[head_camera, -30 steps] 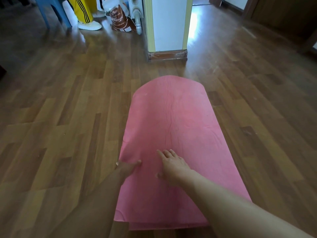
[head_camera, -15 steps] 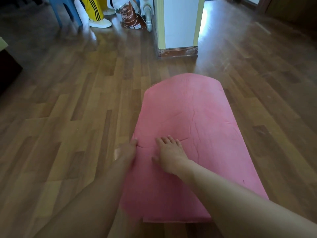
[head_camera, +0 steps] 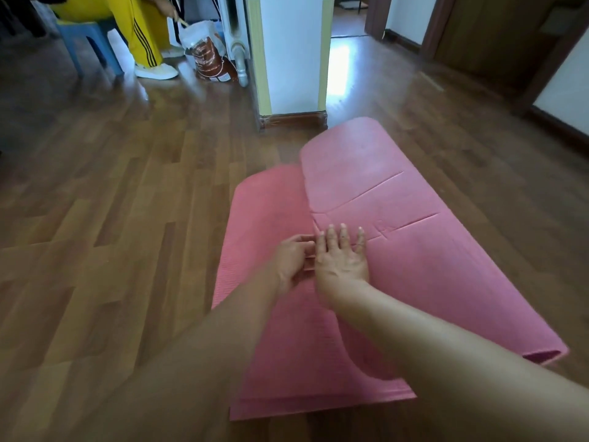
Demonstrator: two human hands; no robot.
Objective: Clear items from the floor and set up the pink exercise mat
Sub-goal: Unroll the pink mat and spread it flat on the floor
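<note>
The pink exercise mat [head_camera: 414,256] lies folded in layers on the wooden floor in front of me. Its upper layer is creased and skewed to the right, baring the lower layer [head_camera: 264,218] on the left. My left hand [head_camera: 291,260] curls its fingers around the left edge of the upper layer. My right hand [head_camera: 342,260] lies flat on top of that layer with fingers spread, right beside the left hand. Both forearms reach in from the bottom of the view.
A white pillar [head_camera: 291,59] with yellow corner guards stands just beyond the mat's far end. Back left, a person in yellow trousers [head_camera: 140,30] sits on a blue stool [head_camera: 86,36], next to a brown bag [head_camera: 210,59]. A dark door [head_camera: 497,36] is back right.
The upper layer has swung to the right and creased, so the lower layer shows on the left. My left hand went from the mat's side to gripping the upper layer's edge.
</note>
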